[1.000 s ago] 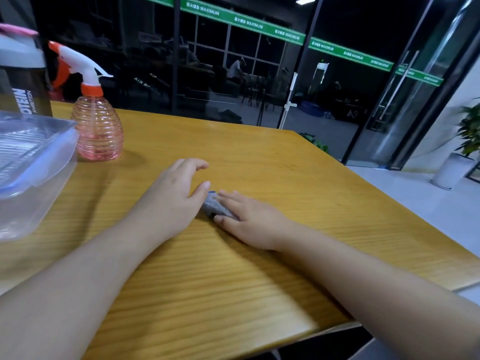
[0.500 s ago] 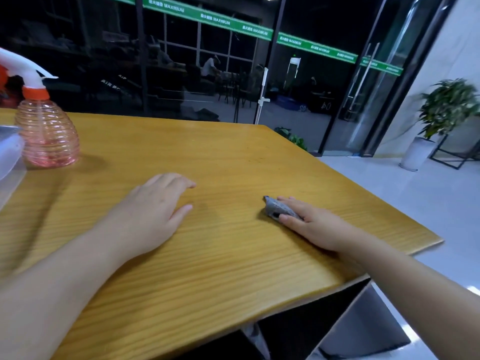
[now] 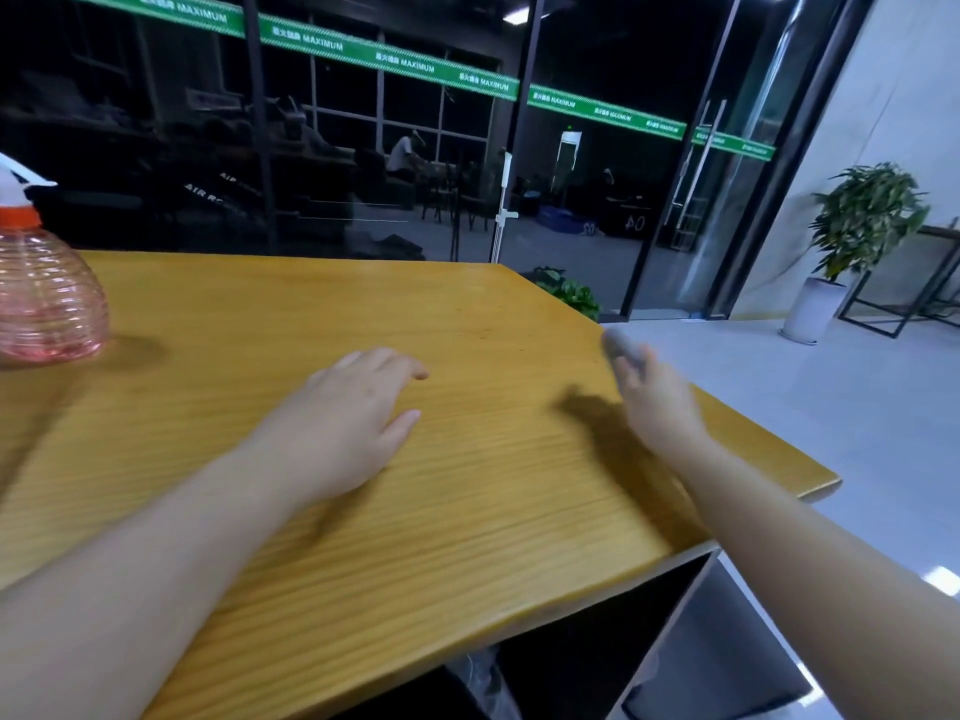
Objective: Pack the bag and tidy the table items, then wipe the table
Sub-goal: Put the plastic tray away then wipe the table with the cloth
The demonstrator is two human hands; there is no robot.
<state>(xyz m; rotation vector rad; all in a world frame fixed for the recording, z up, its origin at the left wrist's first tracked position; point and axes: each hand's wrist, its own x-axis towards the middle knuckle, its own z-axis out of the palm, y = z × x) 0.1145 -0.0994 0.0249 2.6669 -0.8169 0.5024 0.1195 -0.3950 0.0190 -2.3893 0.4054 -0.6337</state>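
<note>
Writing: green band [image 3: 395,62] across the dark glass wall, white characters repeating with the word "MAXIMUM"; "AIR" readable on a dim reflection in the glass, the rest unclear; "04" on a dark object beyond the glass.

Counter [image 3: 467,511]: yellow wood grain, right edge and near corner in view.

Left hand [image 3: 348,418]: palm down, flat on the counter near its middle, fingers loosely spread, holding nothing.

Right hand [image 3: 654,402]: motion-blurred, raised just above the counter near the right edge, shadow beneath it, fingers curled onto a small grey cloth [image 3: 621,348] at the fingertips.

Spray bottle [image 3: 44,298]: clear pink ribbed body, orange collar, white trigger head, upright at the far left, well apart from both hands.

Potted plant [image 3: 857,226]: white pot, on the floor at right.
</note>
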